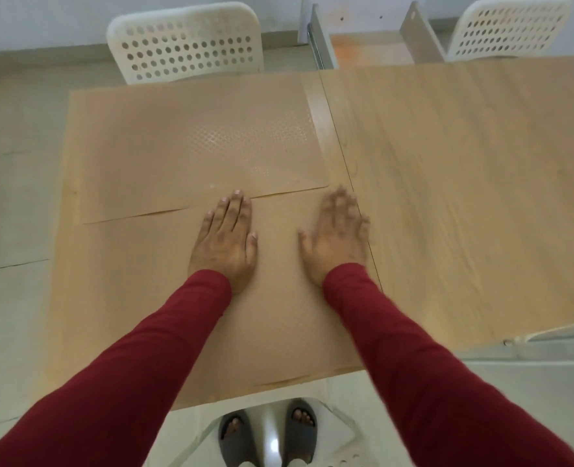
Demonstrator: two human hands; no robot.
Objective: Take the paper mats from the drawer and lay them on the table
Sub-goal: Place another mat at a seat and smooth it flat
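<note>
I count two thin tan embossed paper mats on the pale wooden table [464,197]: the near mat [272,315] lies directly under both hands, its far edge slightly overlapping the far mat [194,146]. My left hand [226,241] rests flat, fingers straight and together; my right hand [337,241] is flat too, fingers spread, blurred. Beyond the table I see one open drawer [373,45] and two white perforated chairs [184,42], so I'd judge this the smoothing stage.

head view | above, looking steeply down | close over table [464,197]
</note>
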